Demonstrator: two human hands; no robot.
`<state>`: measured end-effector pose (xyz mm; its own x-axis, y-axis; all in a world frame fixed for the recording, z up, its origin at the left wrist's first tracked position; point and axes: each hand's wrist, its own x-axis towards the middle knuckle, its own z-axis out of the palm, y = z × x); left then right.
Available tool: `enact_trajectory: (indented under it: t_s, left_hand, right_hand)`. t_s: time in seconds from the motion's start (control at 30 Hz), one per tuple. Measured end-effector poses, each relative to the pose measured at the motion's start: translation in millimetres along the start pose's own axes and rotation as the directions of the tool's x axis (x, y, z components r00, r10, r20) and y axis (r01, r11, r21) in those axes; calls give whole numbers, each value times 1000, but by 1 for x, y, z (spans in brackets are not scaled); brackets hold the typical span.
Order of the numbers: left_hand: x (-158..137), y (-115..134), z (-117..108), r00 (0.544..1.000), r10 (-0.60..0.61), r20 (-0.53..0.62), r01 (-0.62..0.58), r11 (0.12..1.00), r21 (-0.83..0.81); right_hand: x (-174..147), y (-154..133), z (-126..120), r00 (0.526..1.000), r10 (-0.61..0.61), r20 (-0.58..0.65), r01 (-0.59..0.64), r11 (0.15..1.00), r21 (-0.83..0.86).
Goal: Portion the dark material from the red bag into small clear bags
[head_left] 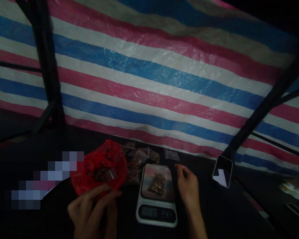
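Observation:
A white kitchen scale (156,212) stands on the dark table, and a small clear zip bag of brown dried pieces (158,184) lies on its pan. My left hand (94,209) is at the near edge of a red plastic bag (102,166), its bent fingers apart with nothing visible in them. Inside that bag are dark pieces and a small clear scoop or cup (111,175), hard to make out. To the right of the scale my right hand (188,184) is loosely closed, apart from the pan; no object shows in it.
Several filled clear bags (139,157) lie behind the scale. A flat clear bag (171,155) is near the striped tarp wall (149,83). At right a phone (222,171) leans by a dark frame post (254,113). Another post (46,66) stands left.

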<state>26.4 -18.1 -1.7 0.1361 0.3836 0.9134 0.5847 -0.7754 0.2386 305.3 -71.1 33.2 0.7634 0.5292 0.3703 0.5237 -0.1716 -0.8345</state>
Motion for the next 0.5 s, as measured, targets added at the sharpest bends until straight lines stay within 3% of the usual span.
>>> enact_trajectory:
  t_s: [0.5]
  left_hand:
    - [2, 2, 2, 1000, -5, 12, 5, 1000, 24]
  right_hand:
    - [-3, -15, 2, 992, -77, 105, 61, 988, 141]
